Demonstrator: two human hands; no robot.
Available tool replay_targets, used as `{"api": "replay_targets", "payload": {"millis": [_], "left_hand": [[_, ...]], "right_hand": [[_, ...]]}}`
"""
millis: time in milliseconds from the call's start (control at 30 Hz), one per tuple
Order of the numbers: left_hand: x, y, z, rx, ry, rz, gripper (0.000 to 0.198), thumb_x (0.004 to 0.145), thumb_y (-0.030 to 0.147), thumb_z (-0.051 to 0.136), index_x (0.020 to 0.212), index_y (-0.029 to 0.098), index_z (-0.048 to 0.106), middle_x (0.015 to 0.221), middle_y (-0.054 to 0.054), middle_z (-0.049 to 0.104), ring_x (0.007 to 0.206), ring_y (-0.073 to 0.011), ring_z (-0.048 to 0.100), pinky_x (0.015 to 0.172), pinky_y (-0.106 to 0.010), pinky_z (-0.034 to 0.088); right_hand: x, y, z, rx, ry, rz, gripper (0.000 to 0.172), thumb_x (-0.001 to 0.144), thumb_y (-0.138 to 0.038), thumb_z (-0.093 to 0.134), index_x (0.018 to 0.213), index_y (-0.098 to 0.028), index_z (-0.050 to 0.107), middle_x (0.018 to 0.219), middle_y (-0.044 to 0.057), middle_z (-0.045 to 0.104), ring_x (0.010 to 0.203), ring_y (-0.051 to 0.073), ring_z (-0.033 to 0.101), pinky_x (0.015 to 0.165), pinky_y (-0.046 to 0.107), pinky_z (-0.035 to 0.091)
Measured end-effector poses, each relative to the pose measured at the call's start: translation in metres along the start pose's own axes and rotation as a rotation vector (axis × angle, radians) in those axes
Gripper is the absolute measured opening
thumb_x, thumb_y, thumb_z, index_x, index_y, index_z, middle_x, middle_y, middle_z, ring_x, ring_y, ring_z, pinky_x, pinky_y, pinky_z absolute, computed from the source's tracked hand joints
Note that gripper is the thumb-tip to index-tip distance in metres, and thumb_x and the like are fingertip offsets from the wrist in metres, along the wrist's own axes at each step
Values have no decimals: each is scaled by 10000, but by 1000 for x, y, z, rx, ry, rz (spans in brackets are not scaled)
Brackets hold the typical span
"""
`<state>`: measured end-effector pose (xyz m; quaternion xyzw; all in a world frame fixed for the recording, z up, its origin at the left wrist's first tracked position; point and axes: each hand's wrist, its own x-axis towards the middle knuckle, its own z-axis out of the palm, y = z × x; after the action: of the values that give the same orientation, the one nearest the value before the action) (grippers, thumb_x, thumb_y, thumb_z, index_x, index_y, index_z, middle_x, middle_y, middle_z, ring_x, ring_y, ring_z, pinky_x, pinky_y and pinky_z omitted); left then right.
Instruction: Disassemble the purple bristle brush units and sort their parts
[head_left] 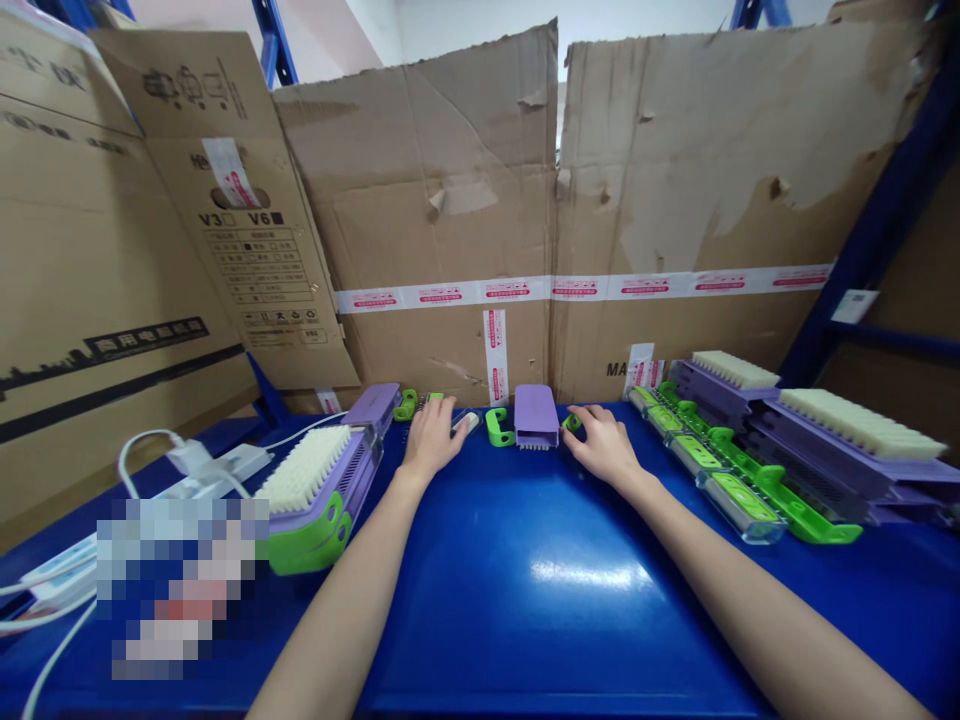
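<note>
My left hand (433, 440) is at the back of the blue table, its thumb and fingers curled around a small clear and white plastic piece (469, 424). Just behind that hand lie small green parts (406, 404). Between my hands sit a green clip-shaped part (498, 427) and a purple plastic housing (535, 412) with a row of teeth along its front underside. My right hand (604, 445) is right of the housing, with a small green part (572, 422) pinched at its fingertips. The fingers partly hide both held pieces.
On the left lie a purple brush head (304, 475) with pale bristles and a green end, and a power strip (67, 570) with white cables. Clear-cased green parts (739, 500), green strips (806, 515) and bristled purple heads (862, 425) line the right. Cardboard (450, 220) walls the back.
</note>
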<state>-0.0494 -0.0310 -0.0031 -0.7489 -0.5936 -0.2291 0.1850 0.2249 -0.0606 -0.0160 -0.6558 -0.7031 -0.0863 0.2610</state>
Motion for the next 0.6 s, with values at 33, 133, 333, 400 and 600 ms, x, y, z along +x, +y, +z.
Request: {"api": "replay_targets", "payload": {"millis": [33, 133, 333, 400, 600], "left_hand": [[0, 3, 1, -4, -48, 46, 396, 883, 410, 387, 1182, 169, 482, 1085, -124, 554, 1067, -243, 493, 911, -346, 373], [-1, 13, 4, 18, -149, 71, 326, 875, 386, 405, 1108, 190, 521, 1050, -111, 555, 1040, -238, 509, 890, -347, 392], [-3, 18, 7, 20, -185, 40, 263, 868, 318, 411, 1077, 197, 516, 1033, -95, 546, 980, -221, 551, 792, -312, 447], [-3, 18, 5, 14, -201, 19, 274, 863, 322, 418, 1094, 205, 507, 1056, -95, 538, 976, -219, 562, 783, -309, 455], [1, 28, -4, 118, -224, -71, 333, 843, 353, 425, 1102, 170, 528, 1045, -146, 555, 910, -269, 606, 709, -354, 475]], "right_hand": [[0, 0, 0, -3, -5, 0, 432, 851, -404, 455, 1219, -196, 547, 1159, 126, 565, 1026, 269, 500, 798, 371, 393], [0, -1, 0, -6, -14, 2, 436, 854, -408, 449, 1223, -197, 543, 1165, 120, 562, 1037, 270, 498, 801, 370, 389], [-1, -2, -2, -3, -19, 5, 433, 858, -406, 450, 1222, -192, 543, 1166, 125, 562, 1039, 271, 498, 806, 376, 388], [-1, -2, -2, -5, -13, 5, 423, 856, -402, 456, 1214, -196, 547, 1160, 122, 563, 1037, 268, 500, 802, 371, 390], [0, -1, -1, -7, -9, 5, 426, 852, -407, 454, 1215, -204, 547, 1157, 121, 567, 1032, 268, 498, 797, 368, 390]]}}
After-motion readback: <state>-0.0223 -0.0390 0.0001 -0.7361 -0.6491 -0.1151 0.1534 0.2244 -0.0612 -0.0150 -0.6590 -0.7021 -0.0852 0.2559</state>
